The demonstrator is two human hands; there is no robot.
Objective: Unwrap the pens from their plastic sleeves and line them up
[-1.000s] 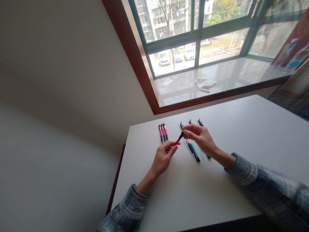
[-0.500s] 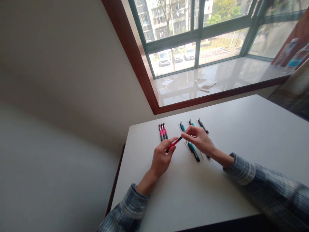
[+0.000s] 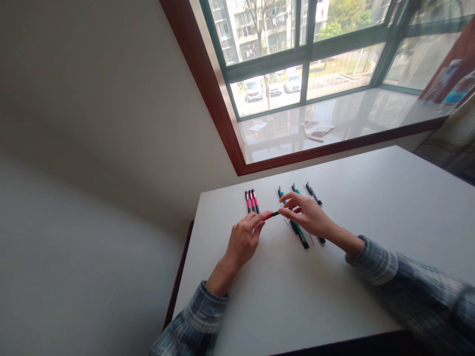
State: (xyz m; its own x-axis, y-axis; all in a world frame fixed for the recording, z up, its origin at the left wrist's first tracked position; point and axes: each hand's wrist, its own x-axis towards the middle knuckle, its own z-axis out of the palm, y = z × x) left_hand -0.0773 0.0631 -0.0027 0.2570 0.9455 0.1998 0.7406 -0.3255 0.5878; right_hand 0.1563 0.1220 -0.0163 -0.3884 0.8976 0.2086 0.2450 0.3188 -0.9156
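We see a slim red-and-black pen (image 3: 273, 214) held level in the gap between the hands, its red end pinched by the curled fingers of the left hand (image 3: 243, 242), while the half-open right hand (image 3: 308, 215) reaches its black tip; we cannot tell whether that hand grips or only touches. With so light a hold, the pen could slip and knock the pens lying on the white table (image 3: 334, 296): pink-and-black pens (image 3: 251, 201) just beyond the left hand, teal-and-black pens (image 3: 299, 235) beneath the right, and black pens (image 3: 313, 194) beyond it. Beside the teal pens lie what may be clear plastic sleeves (image 3: 286, 225), too small to tell what they hold.
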